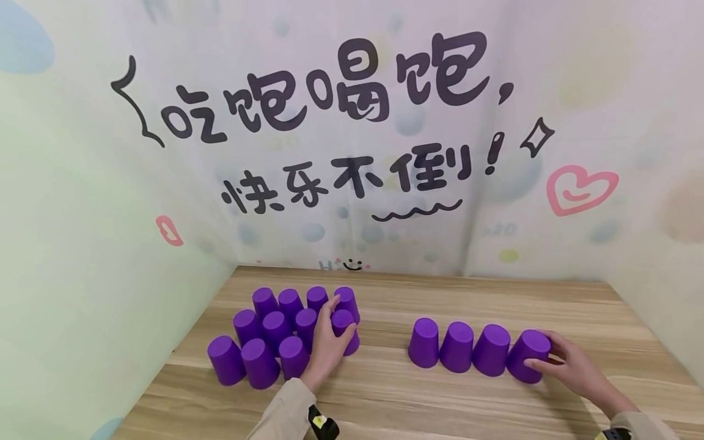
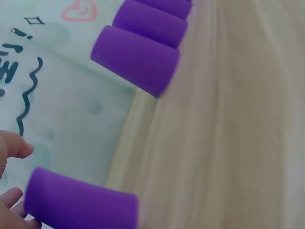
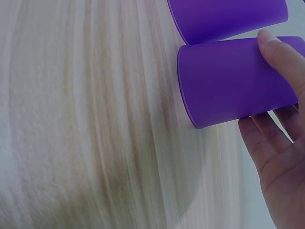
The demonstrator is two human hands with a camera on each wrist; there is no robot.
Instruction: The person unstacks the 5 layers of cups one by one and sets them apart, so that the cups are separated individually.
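Purple cups stand upside down in two groups on the table. On the left, my left hand (image 1: 328, 342) is at the right end of a cluster, spread around a cup (image 1: 342, 320). In the left wrist view its thumb (image 2: 18, 145) stands apart from a cup (image 2: 81, 200), while other fingertips lie at that cup's closed end. On the right, several cups form a row. My right hand (image 1: 572, 366) holds the rightmost cup (image 1: 529, 354), thumb across the front and fingers on the far side. That cup (image 3: 228, 81) leans close to its neighbour (image 3: 228, 19) in the right wrist view.
The left cluster has three rows of cups, including a front-row cup (image 1: 227, 362) and a back-row cup (image 1: 265, 300). The other row begins with a cup (image 1: 424, 343) near mid-table. A printed cloth wall (image 1: 352, 244) closes off the back of the wooden table (image 1: 385, 397).
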